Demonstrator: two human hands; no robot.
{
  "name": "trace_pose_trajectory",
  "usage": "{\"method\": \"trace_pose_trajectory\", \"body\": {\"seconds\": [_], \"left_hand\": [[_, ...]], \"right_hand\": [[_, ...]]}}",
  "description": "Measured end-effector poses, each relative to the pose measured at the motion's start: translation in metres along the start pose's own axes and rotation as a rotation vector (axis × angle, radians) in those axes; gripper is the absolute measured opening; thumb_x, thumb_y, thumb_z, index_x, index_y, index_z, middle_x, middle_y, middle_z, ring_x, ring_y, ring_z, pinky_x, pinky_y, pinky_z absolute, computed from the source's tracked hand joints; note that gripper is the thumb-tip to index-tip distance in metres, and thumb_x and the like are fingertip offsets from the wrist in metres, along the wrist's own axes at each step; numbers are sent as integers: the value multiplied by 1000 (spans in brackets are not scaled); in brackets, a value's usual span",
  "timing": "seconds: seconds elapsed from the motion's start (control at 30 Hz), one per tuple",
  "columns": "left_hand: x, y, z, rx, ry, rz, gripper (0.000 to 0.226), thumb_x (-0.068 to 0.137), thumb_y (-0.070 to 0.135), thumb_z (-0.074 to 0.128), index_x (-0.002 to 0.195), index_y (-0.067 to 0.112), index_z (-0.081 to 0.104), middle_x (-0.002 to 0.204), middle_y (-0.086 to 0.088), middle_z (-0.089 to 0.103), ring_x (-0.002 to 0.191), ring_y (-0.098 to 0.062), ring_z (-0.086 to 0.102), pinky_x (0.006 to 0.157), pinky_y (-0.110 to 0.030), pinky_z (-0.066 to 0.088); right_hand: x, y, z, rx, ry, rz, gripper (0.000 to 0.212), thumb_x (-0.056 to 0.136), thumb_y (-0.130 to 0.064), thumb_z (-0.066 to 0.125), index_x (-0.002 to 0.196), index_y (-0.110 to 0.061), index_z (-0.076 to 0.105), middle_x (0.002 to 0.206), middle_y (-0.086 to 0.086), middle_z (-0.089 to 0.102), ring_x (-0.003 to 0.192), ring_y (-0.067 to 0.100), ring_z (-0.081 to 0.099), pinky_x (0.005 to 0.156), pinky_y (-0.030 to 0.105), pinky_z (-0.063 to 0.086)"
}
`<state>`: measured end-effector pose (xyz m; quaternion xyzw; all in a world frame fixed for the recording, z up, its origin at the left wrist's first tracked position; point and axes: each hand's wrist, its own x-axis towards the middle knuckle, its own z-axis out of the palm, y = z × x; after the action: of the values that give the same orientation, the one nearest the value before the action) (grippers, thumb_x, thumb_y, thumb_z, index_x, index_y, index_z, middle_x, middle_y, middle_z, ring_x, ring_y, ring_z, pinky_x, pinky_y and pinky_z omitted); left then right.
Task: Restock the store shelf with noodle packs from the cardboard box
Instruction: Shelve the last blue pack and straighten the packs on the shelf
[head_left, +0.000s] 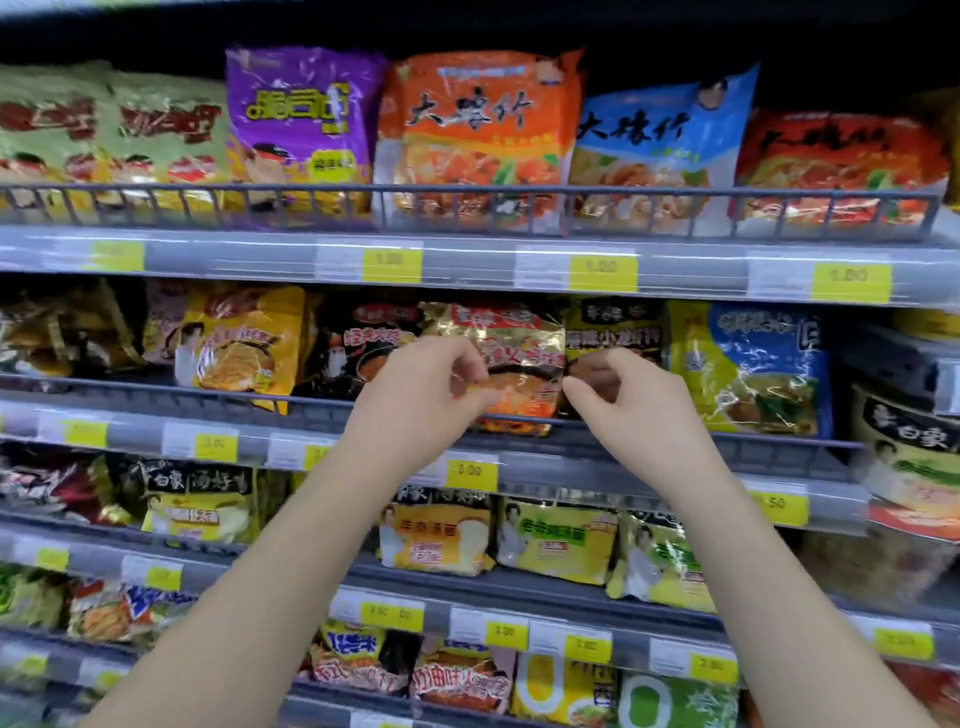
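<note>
Head view: a person reaches both bare arms up to the second tier of a store shelf (519, 457) crowded with instant noodles. The left hand (431, 384) and the right hand (618, 395) meet at a gold noodle pack (511, 358) that stands upright behind the grey wire rail (649, 434), wedged between a black pack (358, 348) on its left and a dark green pack (613, 327) on its right. The fingers (470, 358) of the left hand curl onto the pack's left edge and appear to pinch it; the right hand's fingers are bunched together at the lower right corner, touching or just beside the wrapper, though whether they truly grip it cannot be told from this angle. Yellow price tags (471, 474) line every shelf lip, and other tiers above and below look well stocked. The cardboard box is out of view.

The step in hand seems to be seating this pack in its row. The next move likely calls for nudging it back and square with its neighbours, letting go with both hands, then turning to the box for another pack.
</note>
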<state>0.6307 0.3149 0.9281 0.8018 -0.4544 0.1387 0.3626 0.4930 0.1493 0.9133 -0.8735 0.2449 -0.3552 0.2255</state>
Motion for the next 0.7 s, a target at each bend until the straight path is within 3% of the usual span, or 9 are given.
{"method": "trace_pose_trajectory", "body": {"seconds": [0.2, 0.33, 0.4, 0.47, 0.53, 0.6, 0.7], "left_hand": [[13, -67, -22, -55, 35, -20, 23, 89, 40, 73, 101, 25, 60, 98, 6, 64, 88, -9, 64, 81, -37, 58], [26, -83, -21, -137, -28, -12, 34, 90, 37, 72, 116, 19, 59, 105, 5, 64, 93, -7, 62, 74, -14, 45], [28, -84, -18, -157, -87, -21, 34, 91, 36, 71, 117, 18, 59, 104, 5, 65, 95, -9, 63, 77, -16, 48], [31, -84, -16, -130, -124, -37, 32, 92, 38, 70, 116, 20, 59, 102, 4, 66, 95, -11, 64, 84, -27, 54], [36, -84, -17, -118, -150, -50, 25, 92, 38, 70, 110, 23, 59, 97, 5, 66, 93, -13, 65, 86, -37, 58], [38, -83, -18, -128, -190, -60, 19, 93, 32, 70, 106, 22, 60, 93, 5, 65, 89, -15, 66, 81, -39, 60], [41, -84, -20, -150, -222, -77, 14, 96, 22, 68, 106, 20, 60, 92, 4, 65, 80, -16, 69, 61, -31, 63]], "right_hand": [[4, -23, 29, -40, 64, 134, 47, 95, -43, 65, 132, -16, 60, 103, -10, 62, 97, 9, 58, 81, 23, 42], [6, -25, 37, -72, 95, 188, 48, 94, -46, 65, 130, -15, 61, 115, 0, 69, 106, 19, 64, 86, 29, 49], [6, -27, 37, -116, 60, 220, 54, 94, -49, 63, 135, -15, 57, 123, 4, 68, 102, 20, 63, 85, 30, 50], [8, -31, 35, -152, -17, 235, 58, 96, -49, 60, 144, -17, 49, 126, 4, 66, 92, 18, 59, 79, 30, 48], [11, -32, 33, -142, -82, 232, 61, 98, -45, 60, 149, -18, 43, 130, 2, 65, 95, 15, 57, 81, 28, 45], [15, -30, 28, -109, -119, 228, 61, 97, -40, 64, 149, -18, 43, 131, 0, 66, 103, 15, 58, 87, 28, 45], [19, -26, 18, -44, -146, 230, 60, 95, -32, 69, 148, -17, 46, 127, 1, 68, 107, 17, 61, 88, 28, 46]]}}
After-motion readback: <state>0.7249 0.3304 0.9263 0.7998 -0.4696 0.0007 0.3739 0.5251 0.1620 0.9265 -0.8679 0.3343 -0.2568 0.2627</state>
